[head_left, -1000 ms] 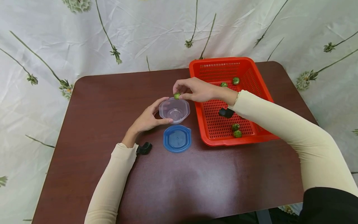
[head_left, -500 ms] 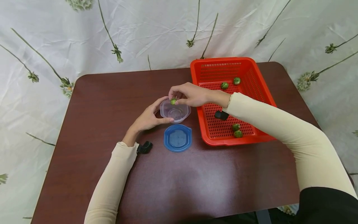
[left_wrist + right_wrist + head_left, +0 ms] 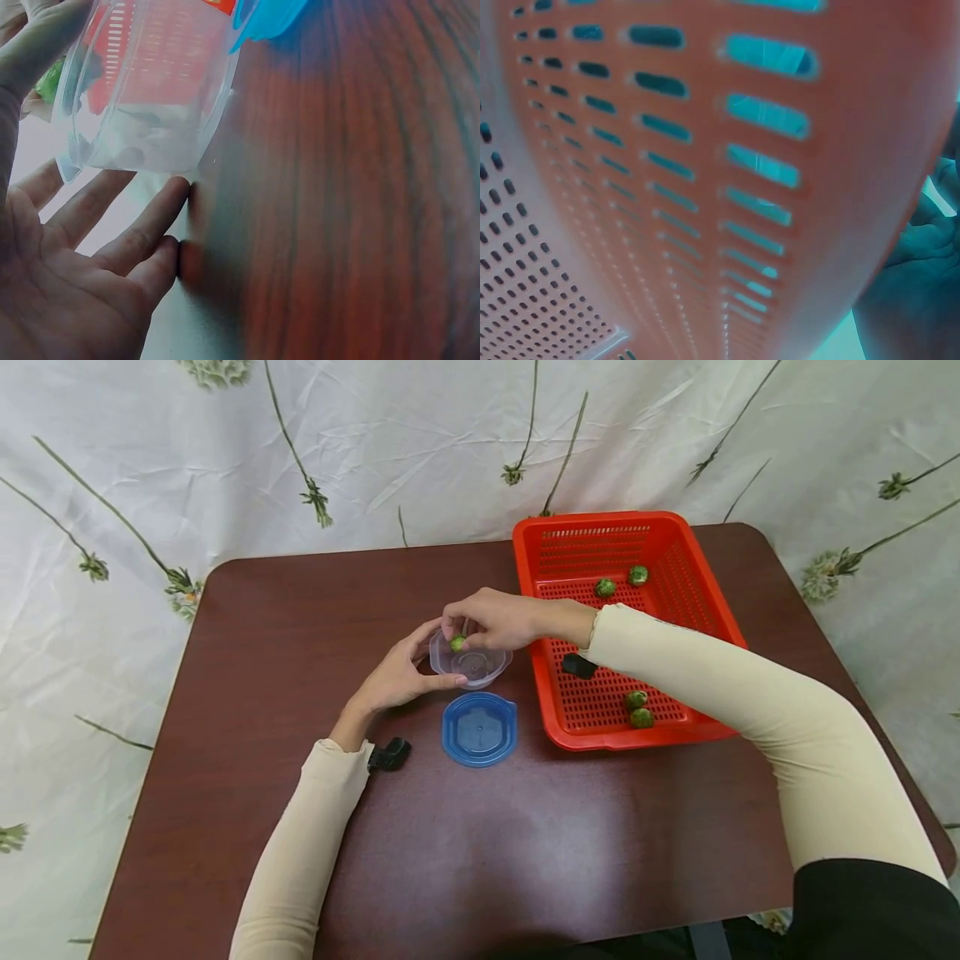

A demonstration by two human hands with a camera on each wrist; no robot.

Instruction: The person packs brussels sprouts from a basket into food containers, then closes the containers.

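My left hand (image 3: 395, 677) steadies a small clear plastic container (image 3: 482, 671), thumb at its near side and fingers round the far left side. In the left wrist view fingertips touch the container wall (image 3: 161, 112). My right hand (image 3: 501, 617) pinches a Brussels sprout (image 3: 457, 644) over the container's opening, near its far left rim; a bit of the green sprout (image 3: 49, 80) also shows in the left wrist view. The right wrist view is mostly filled by the red basket wall (image 3: 840, 172), with part of the right hand (image 3: 907, 300) at the edge.
A blue lid (image 3: 480, 732) lies flat just in front of the container. To the right stands the red slotted basket (image 3: 542, 697) under my right forearm, with several sprouts inside, such as one sprout (image 3: 605, 587) at the back. The brown table (image 3: 300, 602) meets a flowered cloth behind.
My right hand has moved left and slightly nearer, carrying the sprout from the container's far rim to over its opening. The left hand stays on the container.
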